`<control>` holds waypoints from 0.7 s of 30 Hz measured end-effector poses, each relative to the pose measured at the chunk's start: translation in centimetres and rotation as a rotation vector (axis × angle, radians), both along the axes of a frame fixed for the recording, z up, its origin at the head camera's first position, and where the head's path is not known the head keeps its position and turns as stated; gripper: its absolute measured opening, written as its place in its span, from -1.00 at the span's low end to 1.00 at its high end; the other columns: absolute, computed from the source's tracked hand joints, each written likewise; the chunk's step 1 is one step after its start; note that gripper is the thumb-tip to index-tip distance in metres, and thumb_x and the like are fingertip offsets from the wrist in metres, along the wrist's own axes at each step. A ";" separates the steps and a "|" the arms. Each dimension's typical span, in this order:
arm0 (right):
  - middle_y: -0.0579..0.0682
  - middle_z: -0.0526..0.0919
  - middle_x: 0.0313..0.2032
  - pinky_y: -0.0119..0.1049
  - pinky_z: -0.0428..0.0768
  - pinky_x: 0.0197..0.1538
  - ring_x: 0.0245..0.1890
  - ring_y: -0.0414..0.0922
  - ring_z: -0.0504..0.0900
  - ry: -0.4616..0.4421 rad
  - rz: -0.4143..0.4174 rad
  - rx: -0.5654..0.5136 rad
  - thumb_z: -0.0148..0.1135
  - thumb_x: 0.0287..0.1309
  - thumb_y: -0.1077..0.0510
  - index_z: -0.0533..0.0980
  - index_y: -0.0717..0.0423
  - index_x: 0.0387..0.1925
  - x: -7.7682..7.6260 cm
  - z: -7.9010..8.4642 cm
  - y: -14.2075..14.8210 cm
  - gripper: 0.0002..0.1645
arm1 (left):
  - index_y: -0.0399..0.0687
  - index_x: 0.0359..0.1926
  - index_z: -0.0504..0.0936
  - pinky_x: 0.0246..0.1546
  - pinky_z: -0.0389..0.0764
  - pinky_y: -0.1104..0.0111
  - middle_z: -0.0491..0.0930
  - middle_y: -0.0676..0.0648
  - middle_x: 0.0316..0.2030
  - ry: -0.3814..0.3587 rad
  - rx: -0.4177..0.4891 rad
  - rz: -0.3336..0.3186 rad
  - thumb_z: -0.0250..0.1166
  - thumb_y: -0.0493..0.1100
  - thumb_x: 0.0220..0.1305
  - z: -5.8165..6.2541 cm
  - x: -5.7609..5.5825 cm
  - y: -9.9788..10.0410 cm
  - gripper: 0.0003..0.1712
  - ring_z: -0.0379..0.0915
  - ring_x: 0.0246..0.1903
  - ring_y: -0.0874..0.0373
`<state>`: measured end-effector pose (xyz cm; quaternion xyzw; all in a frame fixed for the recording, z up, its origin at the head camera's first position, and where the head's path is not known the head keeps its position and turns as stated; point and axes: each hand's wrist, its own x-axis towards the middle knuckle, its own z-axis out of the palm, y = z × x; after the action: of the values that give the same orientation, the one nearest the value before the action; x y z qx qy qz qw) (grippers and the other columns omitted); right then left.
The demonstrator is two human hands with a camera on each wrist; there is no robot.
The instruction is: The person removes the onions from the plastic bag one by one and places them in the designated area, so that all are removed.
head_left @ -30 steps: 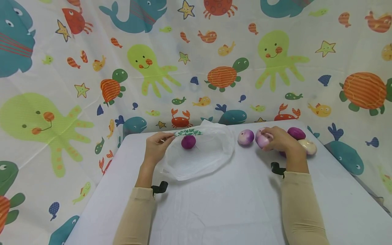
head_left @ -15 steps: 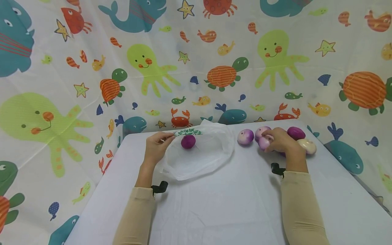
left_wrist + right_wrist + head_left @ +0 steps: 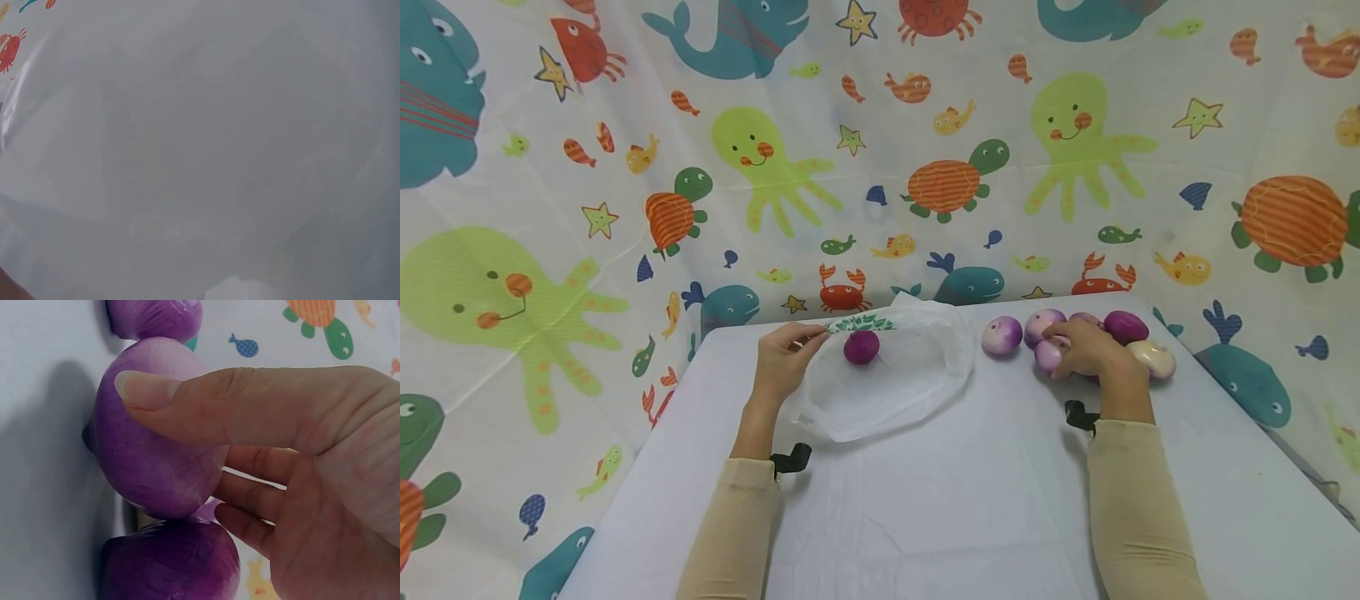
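Observation:
In the head view my left hand [image 3: 782, 358] pinches the left edge of a white plastic bag [image 3: 917, 392] between thumb and fingertips. The bag's mouth faces me, and one dark purple onion [image 3: 861, 347] lies inside near a green leaf print. The left wrist view is filled by the bag's pale film [image 3: 206, 137]. My right hand [image 3: 1086, 346] is at the onion group on the right. It grips a purple-and-white onion [image 3: 156, 462], thumb across the near side and fingers behind it. Another onion [image 3: 172, 565] sits right beside the held one.
More onions surround the right hand: a pale purple one [image 3: 1002, 336] at left, one [image 3: 1043, 323] behind, a dark one [image 3: 1125, 327] and a cream-coloured one [image 3: 1152, 358] at right. A white-covered table [image 3: 925, 517] meets a sea-animal print curtain [image 3: 880, 150] at the back.
My right hand has lowered slightly and its onion has shifted a little toward me, so the onions behind show more. My left hand and the bag have stayed in place.

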<state>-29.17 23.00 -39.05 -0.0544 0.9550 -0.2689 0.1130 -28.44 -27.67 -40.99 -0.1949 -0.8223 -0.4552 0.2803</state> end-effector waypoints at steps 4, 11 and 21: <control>0.35 0.41 0.30 0.47 0.34 0.31 0.19 0.33 0.44 0.014 0.003 0.014 0.53 0.06 0.11 0.43 0.10 0.42 0.1 0.0 0.1 -0.13 | -0.01 -0.07 0.83 -0.26 0.59 0.63 0.82 -0.04 -0.18 -0.002 -0.007 0.002 0.44 -0.25 0.34 0.0 0.0 0.0 -0.82 0.62 -0.25 0.18; 0.34 0.44 0.25 0.46 0.38 0.27 0.15 0.33 0.46 0.046 0.012 0.030 0.51 0.08 0.13 0.50 0.09 0.35 -0.1 -0.1 0.2 -0.23 | -0.03 -0.05 0.83 -0.25 0.60 0.62 0.81 -0.04 -0.17 -0.019 -0.024 0.017 0.44 -0.24 0.34 0.0 0.0 0.0 -0.82 0.62 -0.24 0.17; 0.32 0.40 0.21 0.52 0.36 0.22 0.11 0.39 0.39 0.051 -0.003 0.066 0.53 0.02 0.16 0.46 0.08 0.27 -0.4 -0.3 0.2 -0.26 | -0.03 -0.06 0.83 -0.26 0.60 0.63 0.81 -0.04 -0.18 -0.014 -0.026 0.022 0.45 -0.24 0.33 0.0 0.0 0.0 -0.82 0.63 -0.25 0.16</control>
<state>-29.52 23.19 -39.38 -0.0558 0.9659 -0.2362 0.0899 -28.47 -27.71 -40.99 -0.1865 -0.8322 -0.4427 0.2770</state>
